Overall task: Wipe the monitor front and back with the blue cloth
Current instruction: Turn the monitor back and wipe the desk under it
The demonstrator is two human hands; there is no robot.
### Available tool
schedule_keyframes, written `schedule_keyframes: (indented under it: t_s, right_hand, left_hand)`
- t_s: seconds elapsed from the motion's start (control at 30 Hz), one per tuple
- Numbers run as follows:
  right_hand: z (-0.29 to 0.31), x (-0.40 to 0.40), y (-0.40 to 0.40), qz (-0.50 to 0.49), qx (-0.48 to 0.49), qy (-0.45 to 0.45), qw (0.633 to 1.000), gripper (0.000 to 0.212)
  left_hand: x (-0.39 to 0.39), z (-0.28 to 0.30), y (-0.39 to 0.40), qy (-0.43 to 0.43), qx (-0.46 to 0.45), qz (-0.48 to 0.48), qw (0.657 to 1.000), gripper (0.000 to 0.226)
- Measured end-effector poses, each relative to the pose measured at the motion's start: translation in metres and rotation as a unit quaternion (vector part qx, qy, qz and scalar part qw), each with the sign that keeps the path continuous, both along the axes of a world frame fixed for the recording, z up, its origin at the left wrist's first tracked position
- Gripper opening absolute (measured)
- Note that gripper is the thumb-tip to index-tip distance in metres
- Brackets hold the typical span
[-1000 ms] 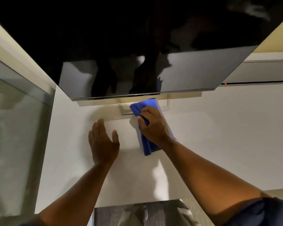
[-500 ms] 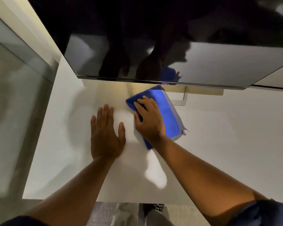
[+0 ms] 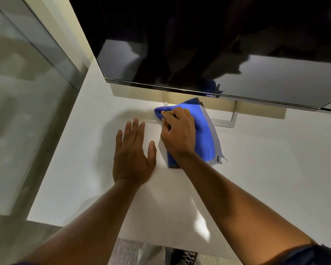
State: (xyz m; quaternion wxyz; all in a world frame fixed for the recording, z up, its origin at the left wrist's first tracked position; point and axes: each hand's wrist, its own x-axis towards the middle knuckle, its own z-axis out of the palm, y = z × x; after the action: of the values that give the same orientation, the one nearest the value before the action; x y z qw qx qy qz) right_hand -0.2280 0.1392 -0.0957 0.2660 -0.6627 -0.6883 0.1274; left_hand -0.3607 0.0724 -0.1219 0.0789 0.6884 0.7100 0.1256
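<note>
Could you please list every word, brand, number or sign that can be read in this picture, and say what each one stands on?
"DELL": brand logo on the bottom bezel of the monitor, just above the blue cloth.

No other text can be read; the dark screen shows only reflections, and the desk bears no lettering.

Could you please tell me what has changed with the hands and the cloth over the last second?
Very little. The right hand has curled its fingers more, bunching the far edge of the blue cloth, which now lies spread wider on the desk. The camera has shifted, so the monitor fills more of the view. The left hand stays flat on the desk beside the cloth, which has not yet touched the screen.
</note>
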Motion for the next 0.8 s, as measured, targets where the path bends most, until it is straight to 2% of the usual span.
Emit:
schedule_keyframes:
  t_s: [0.1, 0.23, 0.33, 0.43, 0.5, 0.6, 0.7, 0.8]
  right_hand:
    - [0.008, -0.010, 0.018, -0.041, 0.022, 0.011, 0.999, 0.010]
    - [0.003, -0.020, 0.046, -0.026, -0.067, -0.071, 0.995, 0.028]
    - [0.001, -0.015, 0.038, 0.015, -0.039, -0.115, 0.992, 0.020]
    - [0.002, -0.003, 0.011, 0.041, 0.022, -0.029, 0.999, 0.008]
    - [-0.005, 0.008, -0.004, 0.058, 0.017, 0.009, 0.998, 0.023]
    - [-0.005, 0.016, -0.014, 0.046, -0.040, 0.037, 0.997, 0.047]
    - [-0.005, 0.011, -0.011, 0.076, -0.082, -0.040, 0.993, 0.059]
    - [-0.005, 0.001, 0.001, 0.095, -0.074, -0.086, 0.989, 0.062]
  left_hand:
    - [0.001, 0.000, 0.000, -0.001, -0.002, 0.000, 1.000, 0.065]
    - [0.000, -0.003, 0.001, 0.007, -0.013, 0.002, 1.000, 0.068]
    - [0.000, -0.002, 0.001, 0.002, -0.012, 0.004, 1.000, 0.069]
    - [0.002, 0.001, 0.000, -0.009, -0.001, 0.005, 1.000, 0.065]
    - [0.002, 0.002, 0.000, -0.013, 0.002, 0.006, 1.000, 0.064]
    - [0.002, 0.002, 0.000, -0.017, 0.001, 0.007, 1.000, 0.065]
    - [0.003, 0.002, 0.001, -0.019, 0.002, 0.007, 1.000, 0.065]
    - [0.002, 0.001, 0.001, -0.020, 0.009, 0.008, 1.000, 0.067]
